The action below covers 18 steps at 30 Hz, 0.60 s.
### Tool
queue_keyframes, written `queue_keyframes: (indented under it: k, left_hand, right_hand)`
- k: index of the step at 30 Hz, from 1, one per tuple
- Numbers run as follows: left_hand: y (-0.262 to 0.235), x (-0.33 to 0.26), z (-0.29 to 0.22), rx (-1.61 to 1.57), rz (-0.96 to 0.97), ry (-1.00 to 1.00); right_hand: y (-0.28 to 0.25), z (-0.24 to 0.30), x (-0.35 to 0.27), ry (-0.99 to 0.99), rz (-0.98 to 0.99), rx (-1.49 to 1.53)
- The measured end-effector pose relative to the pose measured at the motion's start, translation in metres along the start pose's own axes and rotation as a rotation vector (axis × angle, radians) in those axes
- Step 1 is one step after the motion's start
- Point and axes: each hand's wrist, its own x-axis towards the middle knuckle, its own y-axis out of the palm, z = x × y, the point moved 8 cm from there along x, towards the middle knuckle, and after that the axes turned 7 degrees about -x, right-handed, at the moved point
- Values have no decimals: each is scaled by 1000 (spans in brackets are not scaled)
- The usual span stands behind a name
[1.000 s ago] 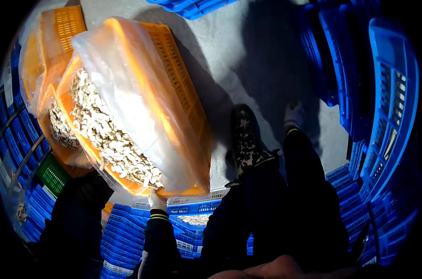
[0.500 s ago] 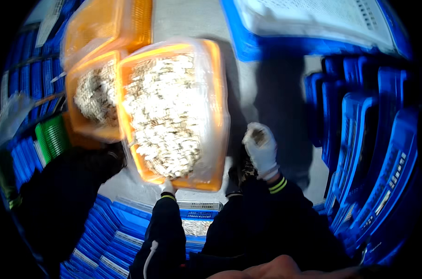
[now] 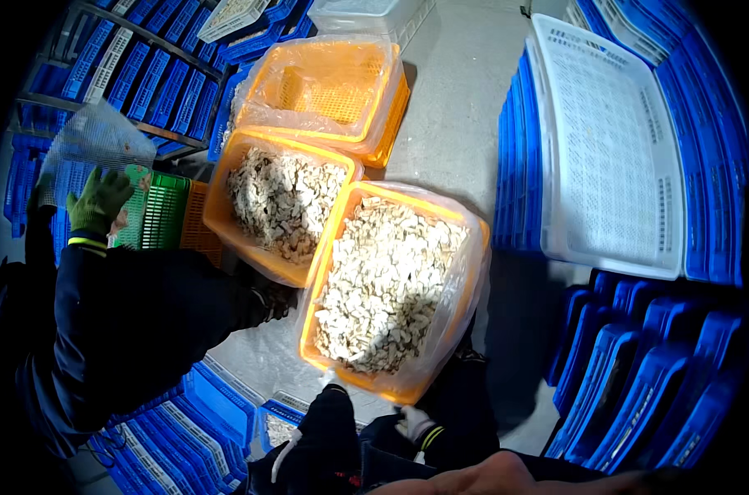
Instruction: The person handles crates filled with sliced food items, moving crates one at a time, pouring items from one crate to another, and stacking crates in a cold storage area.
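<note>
An orange crate, lined with clear plastic film, stands right in front of me. Pale, brown-edged pieces like sliced mushrooms fill it. In its white glove, my left hand is closed on the crate's near rim, with the fingertips mostly hidden. My right hand, also gloved, is at the near right corner, close against the rim; its fingers are blurred and partly hidden. A second orange crate with similar pieces touches the first on the left.
Behind them is a stack of orange crates with film over the top one. A co-worker's green-gloved hand is at a mesh sheet on the left. White trays and blue trays are stacked at right, more blue ones lower left.
My right hand has come down from the air to the crate's near corner. The view has shifted, putting the crates lower and further right. The co-worker's gloved hand and mesh sheet now show more fully.
</note>
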Motion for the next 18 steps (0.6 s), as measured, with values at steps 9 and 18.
queue_keyframes:
  k: [9, 18]
  left_hand:
    - [7, 2, -1, -159, -113, -46]
    - [51, -9, -38, 403, 107, 174]
  right_hand:
    - [-24, -29, 104, 157, -159, 248]
    - [12, 50, 76, -75, -318, 716]
